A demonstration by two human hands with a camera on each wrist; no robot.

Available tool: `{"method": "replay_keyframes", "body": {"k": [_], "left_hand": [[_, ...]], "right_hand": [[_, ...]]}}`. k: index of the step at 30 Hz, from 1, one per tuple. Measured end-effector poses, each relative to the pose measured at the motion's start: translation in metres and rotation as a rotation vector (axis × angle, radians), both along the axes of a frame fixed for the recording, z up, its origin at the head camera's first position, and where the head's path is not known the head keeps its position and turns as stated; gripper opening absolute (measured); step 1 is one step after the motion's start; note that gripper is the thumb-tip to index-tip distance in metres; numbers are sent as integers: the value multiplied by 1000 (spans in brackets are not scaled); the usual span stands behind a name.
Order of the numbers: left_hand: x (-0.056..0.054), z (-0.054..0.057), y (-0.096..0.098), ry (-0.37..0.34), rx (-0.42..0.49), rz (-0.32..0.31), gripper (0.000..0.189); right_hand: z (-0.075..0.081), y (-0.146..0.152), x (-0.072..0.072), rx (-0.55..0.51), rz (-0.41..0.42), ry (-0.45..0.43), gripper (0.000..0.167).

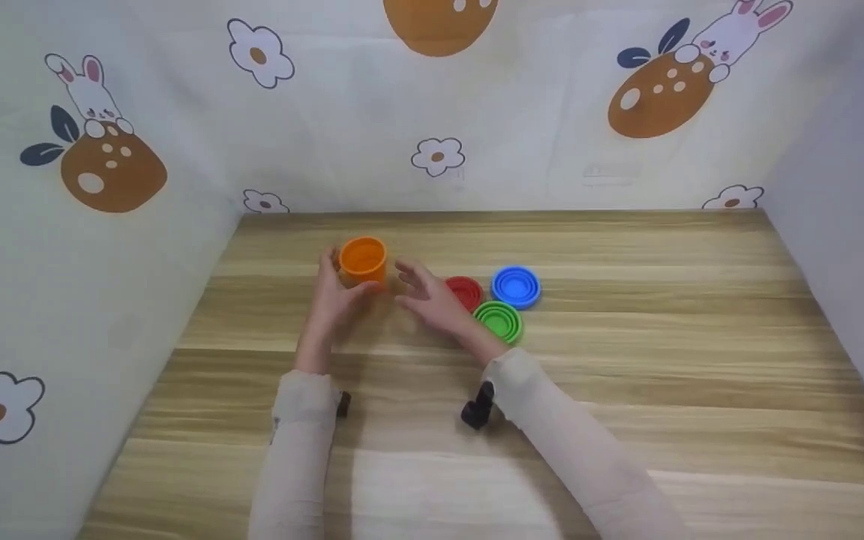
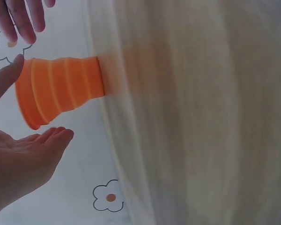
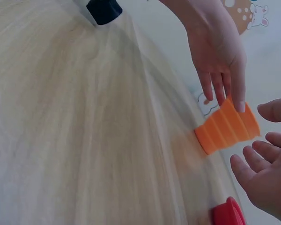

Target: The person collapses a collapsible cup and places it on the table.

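An orange collapsible cup (image 1: 364, 259), extended to full height with ribbed sides, stands upright on the table. My left hand (image 1: 334, 300) is around its left side; the thumb touches it near the rim. In the left wrist view, the left fingers (image 2: 51, 140) are fairly straight, with a gap between them and the orange cup (image 2: 61, 84). To the cup's right, my right hand (image 1: 432, 300) is held apart from it, fingers spread and slightly bent, holding nothing. Beneath that hand, a red collapsed cup (image 1: 466, 291) is partly hidden.
A green collapsed cup (image 1: 499, 321) and a blue collapsed cup (image 1: 516, 287) lie flat beside the red one. The wood-grain table (image 1: 664, 360) meets patterned walls (image 1: 537, 112) at the back and sides. Black wrist devices (image 1: 478, 406) show at the sleeves.
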State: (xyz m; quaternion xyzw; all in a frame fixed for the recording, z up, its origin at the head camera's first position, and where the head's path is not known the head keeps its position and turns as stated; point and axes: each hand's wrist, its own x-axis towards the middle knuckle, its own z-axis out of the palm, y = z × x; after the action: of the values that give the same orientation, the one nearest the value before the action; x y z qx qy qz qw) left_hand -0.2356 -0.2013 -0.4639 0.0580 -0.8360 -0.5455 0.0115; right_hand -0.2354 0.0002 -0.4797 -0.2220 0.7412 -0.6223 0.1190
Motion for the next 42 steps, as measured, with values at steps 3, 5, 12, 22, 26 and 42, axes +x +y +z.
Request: {"method": "replay_keyframes", "body": {"k": [3, 5, 12, 22, 26, 42], "left_hand": [[-3, -2, 0, -1, 52, -1, 84], [-5, -2, 1, 13, 91, -3, 77], [-3, 0, 7, 17, 115, -37, 70], [8, 13, 20, 54, 53, -194, 67], [14, 22, 28, 61, 78, -240, 66], [34, 43, 64, 150, -116, -553, 30]], "right_hand": [[-7, -2, 4, 31, 14, 38, 61], [-12, -2, 7, 46, 29, 52, 62], [-20, 4, 11, 66, -18, 65, 64], [-4, 15, 10, -108, -188, 45, 50], [4, 25, 12, -90, -248, 116, 53], [30, 96, 26, 98, -86, 390, 26]]}}
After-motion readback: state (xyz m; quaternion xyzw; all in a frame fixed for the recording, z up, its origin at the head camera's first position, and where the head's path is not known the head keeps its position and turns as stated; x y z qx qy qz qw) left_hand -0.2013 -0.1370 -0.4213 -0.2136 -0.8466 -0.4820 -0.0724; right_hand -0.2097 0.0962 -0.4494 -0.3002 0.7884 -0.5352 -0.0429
